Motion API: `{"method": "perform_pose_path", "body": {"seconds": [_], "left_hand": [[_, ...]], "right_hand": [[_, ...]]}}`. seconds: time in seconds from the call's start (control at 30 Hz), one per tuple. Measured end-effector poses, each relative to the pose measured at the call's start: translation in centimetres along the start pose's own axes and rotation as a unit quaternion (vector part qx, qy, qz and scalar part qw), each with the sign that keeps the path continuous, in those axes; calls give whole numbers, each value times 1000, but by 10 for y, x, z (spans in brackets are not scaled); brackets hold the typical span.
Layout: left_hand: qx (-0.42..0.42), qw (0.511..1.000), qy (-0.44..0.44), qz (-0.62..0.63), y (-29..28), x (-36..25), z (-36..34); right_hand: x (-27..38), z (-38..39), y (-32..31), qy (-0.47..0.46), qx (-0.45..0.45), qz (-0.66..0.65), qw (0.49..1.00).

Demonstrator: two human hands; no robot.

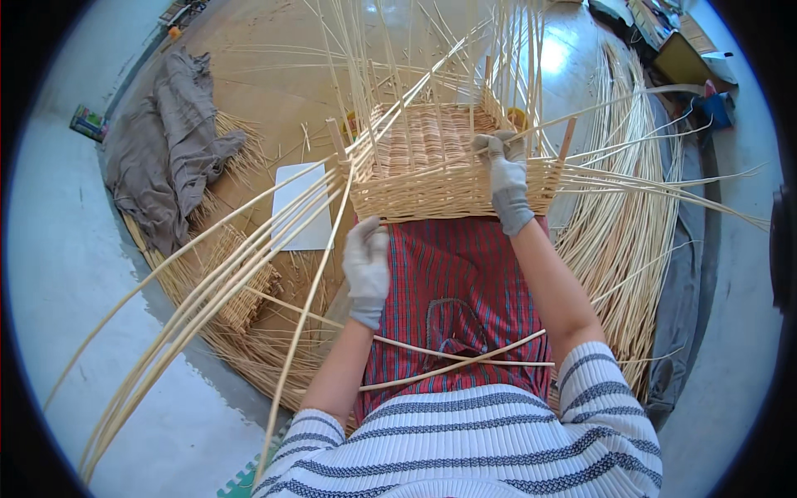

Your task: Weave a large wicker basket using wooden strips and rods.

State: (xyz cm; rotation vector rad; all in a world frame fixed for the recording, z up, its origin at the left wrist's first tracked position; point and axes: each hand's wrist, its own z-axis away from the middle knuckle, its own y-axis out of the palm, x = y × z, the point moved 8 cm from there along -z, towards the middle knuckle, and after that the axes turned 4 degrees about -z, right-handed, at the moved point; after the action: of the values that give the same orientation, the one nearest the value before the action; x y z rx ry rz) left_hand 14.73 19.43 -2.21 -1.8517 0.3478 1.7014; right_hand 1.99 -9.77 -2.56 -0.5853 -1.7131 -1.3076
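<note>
A half-woven wicker basket point(440, 195) rests tilted at the far end of my lap, its tall stakes standing up all round. My right hand point(506, 170), in a white and grey glove, is closed over the top of its near wall, thumb and fingers pinching a long wicker strand point(610, 109) that runs off to the right. At the basket's lower left corner is my gloved left hand point(365, 266), with curled fingers against the bottom edge. Several loose weaver ends point(224, 278) fan out from the left corner. Wooden corner posts point(568, 137) show at the corners.
A large bundle of wicker strands point(627, 224) lies at right. Grey cloth point(170, 141) is heaped at left, near a small woven piece point(241, 290). A white sheet point(300, 207) lies beside the basket. Two strands point(457, 361) cross over my red checked lap cloth point(440, 274).
</note>
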Motion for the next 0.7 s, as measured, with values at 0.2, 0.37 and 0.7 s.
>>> {"method": "perform_pose_path", "body": {"seconds": [0.2, 0.37, 0.7], "left_hand": [[150, 978, -111, 94, 47, 3, -110], [179, 957, -211, 87, 64, 34, -119], [121, 971, -164, 126, 62, 47, -122]], "right_hand": [[18, 14, 6, 61, -11, 47, 997], [69, -2, 153, -196, 190, 431, 860], [21, 10, 29, -158, 15, 1, 987]]}}
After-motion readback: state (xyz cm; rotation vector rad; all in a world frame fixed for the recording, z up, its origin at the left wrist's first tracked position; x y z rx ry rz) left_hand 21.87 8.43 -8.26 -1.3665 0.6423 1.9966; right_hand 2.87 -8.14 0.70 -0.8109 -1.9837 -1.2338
